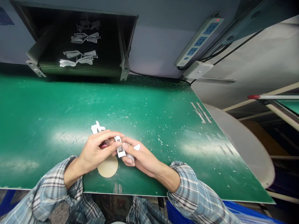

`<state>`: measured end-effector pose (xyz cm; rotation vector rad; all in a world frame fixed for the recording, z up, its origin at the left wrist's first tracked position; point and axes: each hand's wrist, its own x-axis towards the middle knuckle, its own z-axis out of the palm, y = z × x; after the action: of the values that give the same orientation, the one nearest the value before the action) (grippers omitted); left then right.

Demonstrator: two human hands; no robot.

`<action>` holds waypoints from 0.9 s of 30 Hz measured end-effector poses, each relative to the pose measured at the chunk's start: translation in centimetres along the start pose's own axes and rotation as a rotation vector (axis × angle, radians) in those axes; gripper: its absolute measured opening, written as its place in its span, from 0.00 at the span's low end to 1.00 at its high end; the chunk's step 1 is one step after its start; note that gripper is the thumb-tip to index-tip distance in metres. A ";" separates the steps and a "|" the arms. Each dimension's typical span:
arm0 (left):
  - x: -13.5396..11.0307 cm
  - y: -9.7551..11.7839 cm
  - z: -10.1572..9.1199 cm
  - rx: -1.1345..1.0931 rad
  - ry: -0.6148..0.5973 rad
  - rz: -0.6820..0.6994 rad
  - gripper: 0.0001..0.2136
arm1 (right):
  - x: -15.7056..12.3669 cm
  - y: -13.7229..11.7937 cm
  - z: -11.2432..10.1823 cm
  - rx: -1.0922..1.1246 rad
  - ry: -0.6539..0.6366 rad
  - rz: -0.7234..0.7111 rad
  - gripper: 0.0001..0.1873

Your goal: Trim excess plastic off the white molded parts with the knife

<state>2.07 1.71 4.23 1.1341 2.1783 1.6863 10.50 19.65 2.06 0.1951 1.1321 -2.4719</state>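
Both my hands meet over the green table (151,118) near its front edge. My right hand (140,157) is closed around a small white plastic part (120,147) that stands upright between its fingers. My left hand (97,149) is curled, its fingertips pinching the same part from the left; something small and pink (104,144) shows under its fingers. Another white plastic piece (97,127) lies on the table just beyond my left hand. A round tan disc (107,167) lies flat under my wrists.
A dark conveyor (81,67) at the back left carries several white plastic pieces (78,57). A power strip (199,39) hangs on the wall at the back right. White specks litter the table. A pale round surface (247,146) lies beyond the table's right edge.
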 end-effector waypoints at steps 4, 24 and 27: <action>0.0 0.2 -0.1 -0.089 -0.063 -0.103 0.06 | 0.4 0.5 -0.1 -0.061 0.021 -0.010 0.23; -0.5 -1.8 0.6 -0.088 -0.084 -0.315 0.07 | 0.0 0.1 -0.5 -0.647 0.312 -0.651 0.16; -0.4 -1.8 0.4 -0.019 -0.090 -0.331 0.05 | -0.1 0.1 -0.5 -0.665 0.271 -0.664 0.16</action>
<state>1.73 1.63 2.33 0.7739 2.1466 1.4803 10.65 20.02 1.72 -0.0627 2.3738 -2.4396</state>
